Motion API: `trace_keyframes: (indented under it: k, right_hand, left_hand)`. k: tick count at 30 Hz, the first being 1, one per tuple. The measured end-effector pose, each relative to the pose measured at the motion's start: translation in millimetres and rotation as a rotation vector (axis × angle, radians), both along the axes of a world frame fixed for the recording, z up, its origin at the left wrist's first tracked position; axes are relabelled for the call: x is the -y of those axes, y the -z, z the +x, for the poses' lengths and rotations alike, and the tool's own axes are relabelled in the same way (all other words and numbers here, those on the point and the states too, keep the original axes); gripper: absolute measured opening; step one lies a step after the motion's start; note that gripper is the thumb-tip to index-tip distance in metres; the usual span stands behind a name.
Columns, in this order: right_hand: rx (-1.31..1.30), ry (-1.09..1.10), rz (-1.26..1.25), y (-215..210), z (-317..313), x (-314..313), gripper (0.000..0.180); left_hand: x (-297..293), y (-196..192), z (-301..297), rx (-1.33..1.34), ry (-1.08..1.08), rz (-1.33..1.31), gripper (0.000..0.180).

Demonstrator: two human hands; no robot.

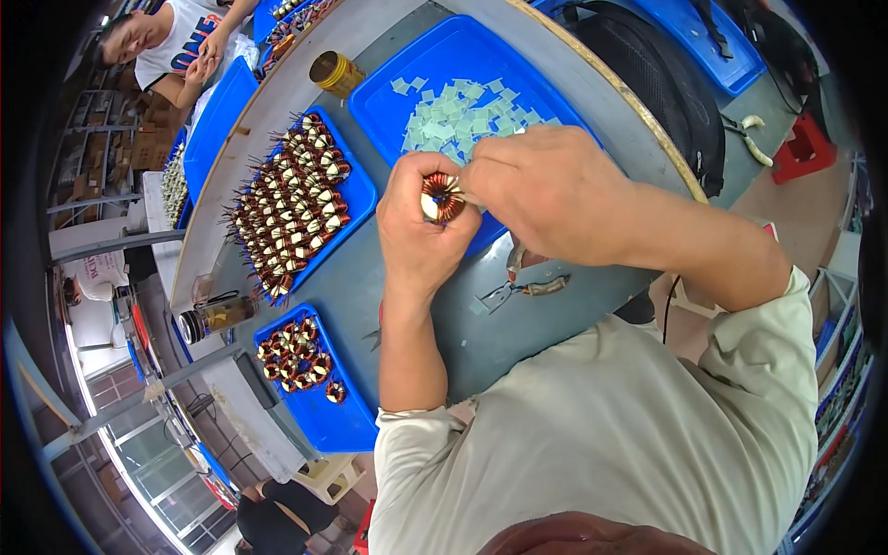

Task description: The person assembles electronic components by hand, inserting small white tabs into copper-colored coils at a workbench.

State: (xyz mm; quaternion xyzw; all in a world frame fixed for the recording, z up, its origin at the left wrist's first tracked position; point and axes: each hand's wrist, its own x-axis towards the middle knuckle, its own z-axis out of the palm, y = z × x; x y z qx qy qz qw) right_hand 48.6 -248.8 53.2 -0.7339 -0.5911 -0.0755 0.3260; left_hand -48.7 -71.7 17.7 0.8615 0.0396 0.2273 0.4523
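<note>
My left hand (414, 239) is closed around a toroidal coil (442, 198), a ring wound with copper-red wire with a whitish part on its face. At the coil's right edge, the fingers of my right hand (555, 190) are pinched together; what they hold is hidden. Just beyond both hands, small pale green pieces (462, 113) lie heaped in a blue tray (462, 44). To the left, wound coils (294, 199) stand in close rows in a second blue tray (363, 191). Several loose coils (296, 351) sit in a smaller blue tray (326, 427) nearer me.
Pliers (532, 289) lie on the grey table (435, 347) below my right hand. A yellow tin (336, 74) stands at the back, and a clear jar (222, 318) lies at the left edge. Behind the wooden rim is a black bag (647, 92). Another person (185, 46) works at far left.
</note>
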Motion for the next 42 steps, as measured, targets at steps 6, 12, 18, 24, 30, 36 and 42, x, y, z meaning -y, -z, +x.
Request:
trace_keyframes:
  k: [6, 12, 18, 24, 30, 36, 42]
  right_hand:
    - [0.258, 0.007, -0.077, -1, -6, 5, 0.029]
    - [0.331, 0.012, -0.111, 9, -15, 5, 0.022]
    - [0.124, -0.020, -0.066, -7, -6, 5, 0.033]
    - [-0.412, -0.087, 0.064, -15, 6, 3, 0.033]
    - [-0.341, -0.148, 0.119, -4, 11, -6, 0.030]
    - [-0.074, -0.081, 0.180, -2, 6, -4, 0.024]
    - [0.152, -0.032, 0.260, 0, 13, 4, 0.017]
  left_hand:
    - [6, -5, 6, -0.073, -0.037, -0.054, 0.030]
    - [6, 5, 4, -0.012, -0.108, -0.009, 0.029]
    - [-8, -3, -6, -0.033, -0.003, -0.110, 0.031]
    - [-16, -14, -11, -0.019, 0.072, -0.135, 0.031]
    - [-14, -17, -12, -0.012, 0.121, -0.224, 0.032]
    - [-13, -12, -12, 0.017, 0.190, -0.153, 0.032]
    - [0, -11, -7, 0.129, 0.344, 0.030, 0.032]
